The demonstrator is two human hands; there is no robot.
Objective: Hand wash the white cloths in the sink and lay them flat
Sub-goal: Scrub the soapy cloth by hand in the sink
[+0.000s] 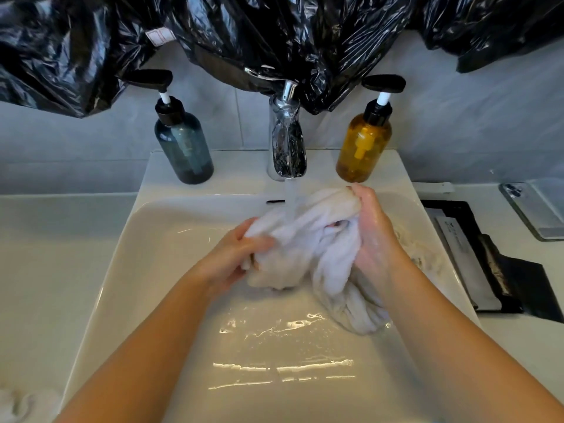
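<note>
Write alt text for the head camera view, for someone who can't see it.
The left hand and right hand grip a bunched white cloth under water running from a chrome tap into a white sink. A blue pump bottle and an amber pump bottle flank the tap.

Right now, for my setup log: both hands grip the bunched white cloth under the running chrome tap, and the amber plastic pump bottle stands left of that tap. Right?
No: the head view shows the amber plastic pump bottle standing right of the chrome tap. The left hand and right hand do grip the bunched white cloth under it.
</note>
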